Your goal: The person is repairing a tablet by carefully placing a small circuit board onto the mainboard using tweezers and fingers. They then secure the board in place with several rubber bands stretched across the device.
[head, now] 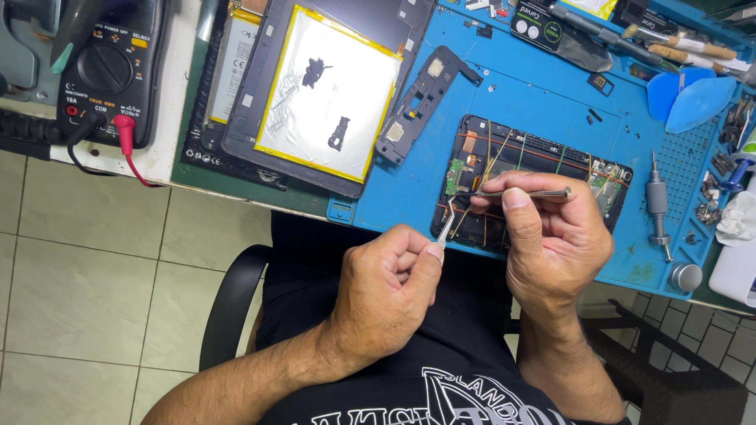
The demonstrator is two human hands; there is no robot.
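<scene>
Gripping thin steel tweezers [446, 228], the left hand [386, 295] closes in a fist; the right hand [551, 236] pinches a slim metal probe [524, 193]. Both tips meet the opened black tablet board [543, 161] on the blue silicone mat [520, 102], right of the silver-foil battery [331, 90].

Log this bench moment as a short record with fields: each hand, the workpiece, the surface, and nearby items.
left hand: left hand pinches thin metal tweezers, tips at the board's lower left edge
right hand: right hand holds a slim metal probe level across the board
workpiece: opened black device with exposed circuit board and coloured wires
surface: blue silicone repair mat
nearby: silver foil battery in a dark tablet frame; black multimeter with red lead; silver screwdriver; blue plastic picks
</scene>
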